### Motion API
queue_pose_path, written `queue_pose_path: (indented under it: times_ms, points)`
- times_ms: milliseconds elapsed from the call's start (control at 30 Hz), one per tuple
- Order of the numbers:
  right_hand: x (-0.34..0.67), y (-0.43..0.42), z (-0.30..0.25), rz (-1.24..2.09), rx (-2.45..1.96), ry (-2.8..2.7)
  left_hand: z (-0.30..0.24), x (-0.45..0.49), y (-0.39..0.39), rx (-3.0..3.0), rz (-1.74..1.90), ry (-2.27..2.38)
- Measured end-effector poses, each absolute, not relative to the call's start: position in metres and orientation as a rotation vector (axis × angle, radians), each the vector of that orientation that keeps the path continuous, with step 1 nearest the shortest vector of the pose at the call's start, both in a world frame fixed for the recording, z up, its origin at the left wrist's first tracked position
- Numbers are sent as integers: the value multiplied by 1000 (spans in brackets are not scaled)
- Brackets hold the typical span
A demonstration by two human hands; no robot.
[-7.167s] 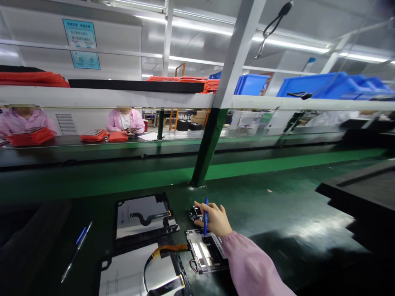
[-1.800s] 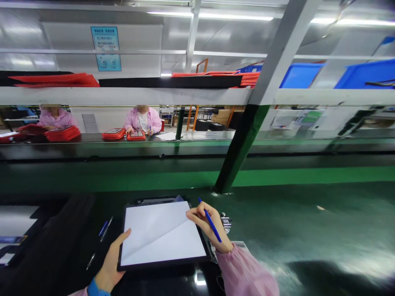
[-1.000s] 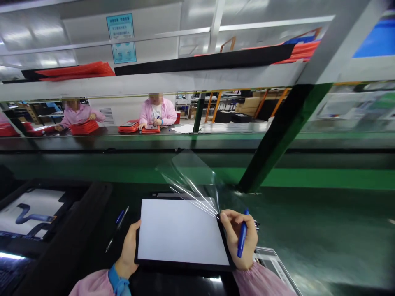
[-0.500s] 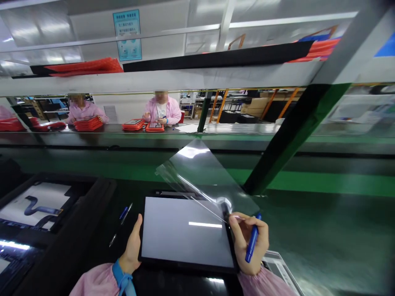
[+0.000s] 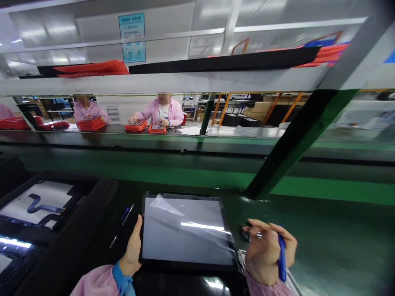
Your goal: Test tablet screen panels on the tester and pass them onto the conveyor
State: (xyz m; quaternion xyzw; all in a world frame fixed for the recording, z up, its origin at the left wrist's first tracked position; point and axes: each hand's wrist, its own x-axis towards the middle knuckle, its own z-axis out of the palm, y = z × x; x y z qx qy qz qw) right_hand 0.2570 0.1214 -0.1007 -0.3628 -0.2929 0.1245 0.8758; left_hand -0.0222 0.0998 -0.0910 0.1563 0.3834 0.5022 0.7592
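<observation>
A flat tablet screen panel [image 5: 185, 232] with a black frame lies face up in front of me, and a thin clear film [image 5: 197, 230] sags across its glass. My left hand [image 5: 133, 248] grips the panel's left edge, thumb on top. My right hand [image 5: 268, 257] is curled just right of the panel, with a blue pen [image 5: 282, 261] between its fingers; it looks to pinch the film's right edge, though blur hides the contact. A small metal part [image 5: 247, 234] lies behind that hand.
A black tray [image 5: 46, 205] at the left holds a white panel back with a dark flex cable. Two pens [image 5: 125, 213] lie between tray and panel. A slanted post [image 5: 296, 139] rises at the right. Two people in pink coats [image 5: 162, 113] work across the green conveyor [image 5: 185, 172].
The clear film, lifted up off the screen half a second ago, now droops low over the glass. My right hand has moved right and down, off the panel's corner.
</observation>
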Motion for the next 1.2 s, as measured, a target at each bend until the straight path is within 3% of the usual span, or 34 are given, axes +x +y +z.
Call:
queue_pose_path:
  times_ms: [133, 333, 600, 700, 867, 1033, 1200]
  points:
    - [262, 118, -105, 164, -927, -679, -89, -21, 101, 340, 1093, 841]
    - [228, 108, -100, -91, -1116, -1458, -80, -18, 99, 314, 1091, 838]
    - [162, 92, -75, 9, -742, -2315, -82, -16, 97, 295, 1094, 789]
    - [186, 92, -79, -27, -736, -2245, -82, -16, 98, 323, 1105, 830]
    - [246, 104, -102, -143, -1174, -1619, -81, -20, 99, 331, 1102, 832]
    - [265, 108, -120, 352, -1199, -1085, -93, -24, 101, 382, 1087, 833]
    - [264, 96, -119, 761, -1050, -1158, -104, -26, 102, 424, 1134, 878]
